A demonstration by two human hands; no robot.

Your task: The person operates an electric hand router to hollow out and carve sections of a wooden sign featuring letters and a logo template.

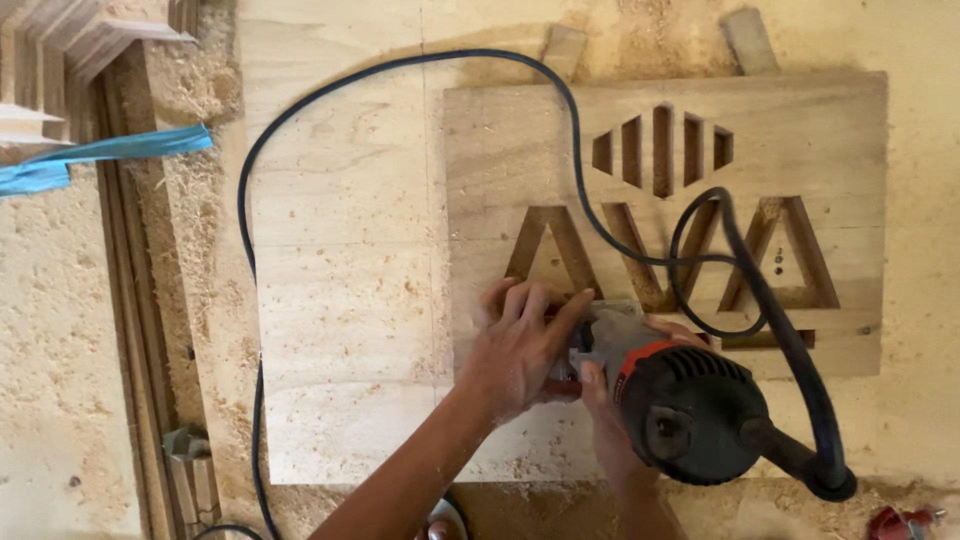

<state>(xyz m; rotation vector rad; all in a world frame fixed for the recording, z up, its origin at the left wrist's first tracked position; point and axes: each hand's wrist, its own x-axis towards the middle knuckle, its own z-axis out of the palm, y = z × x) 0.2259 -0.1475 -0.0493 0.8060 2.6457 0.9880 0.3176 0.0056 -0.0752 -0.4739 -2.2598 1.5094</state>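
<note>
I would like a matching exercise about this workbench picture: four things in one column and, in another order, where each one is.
Things:
1. left hand
2. black cable
3. blue strip
4. router

Places:
A. at the far left edge, near stacked wood
B. on the front of the router, over the carved board
C. looping across the plywood sheet and the board
D. at the board's lower edge, between both hands

Pairs: 1-B, 2-C, 3-A, 4-D
</note>
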